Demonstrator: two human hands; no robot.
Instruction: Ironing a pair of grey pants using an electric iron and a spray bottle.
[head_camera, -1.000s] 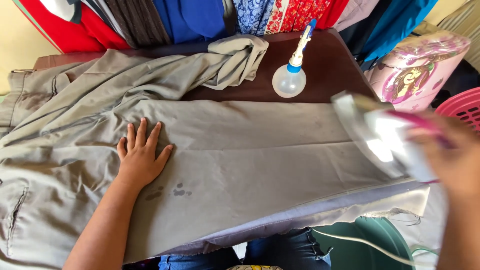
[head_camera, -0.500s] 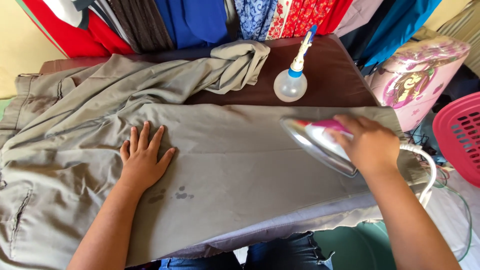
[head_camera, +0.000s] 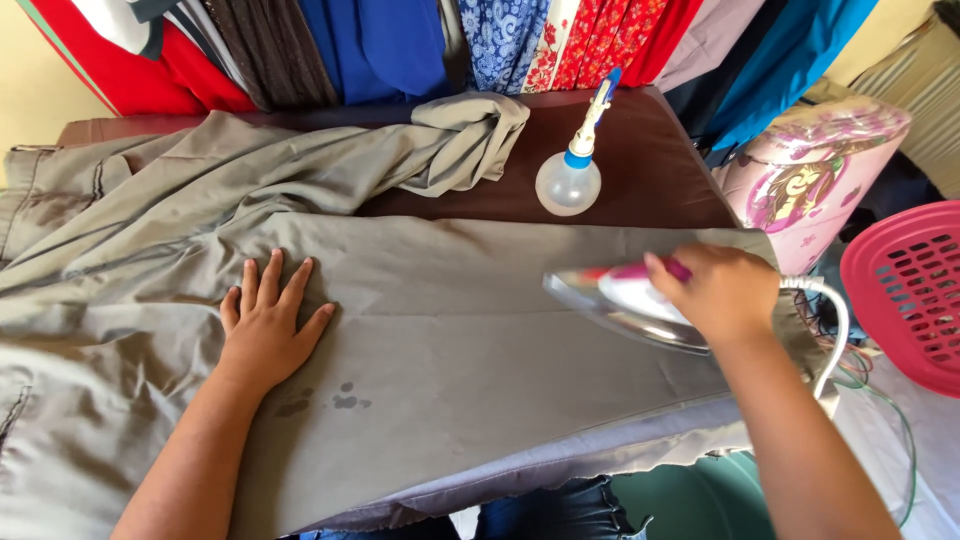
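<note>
The left hand (head_camera: 268, 330) lay flat, fingers spread, pressing the grey garment (head_camera: 450, 330) (a few damp spots just beside the wrist) onto the brown bench (head_camera: 650, 185). The right hand (head_camera: 720, 292) was clamped around the iron (head_camera: 625, 305), its soleplate resting on the cloth. A spray bottle (head_camera: 572, 170) stood behind.

Yellow wall (head_camera: 40, 90), perhaps daylit

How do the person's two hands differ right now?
The left hand lies flat, fingers spread, on the grey trousers; the right hand is closed around the iron. The left holds nothing; the right grips a handle. Both are over the same garment.
</note>
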